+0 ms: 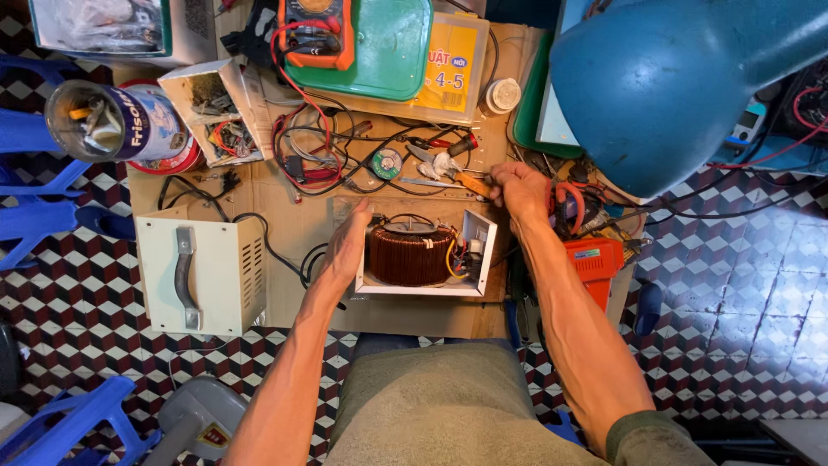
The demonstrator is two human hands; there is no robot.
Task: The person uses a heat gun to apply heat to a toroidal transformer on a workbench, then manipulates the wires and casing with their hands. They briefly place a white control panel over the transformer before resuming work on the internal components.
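Copper-wound toroidal coil [412, 255] sits in our open white chassis [479, 250]; our left hand [348, 244] rests flat-fingered against its side, our right hand [520, 188] closes fingers round an orange-handled screwdriver [471, 183].

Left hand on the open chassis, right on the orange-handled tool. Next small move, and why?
Probably lift the tool clear and bring it to the chassis. The right hand is closed on its orange handle among the clutter behind, and the left hand braces the chassis's left side, with coil and wiring exposed.
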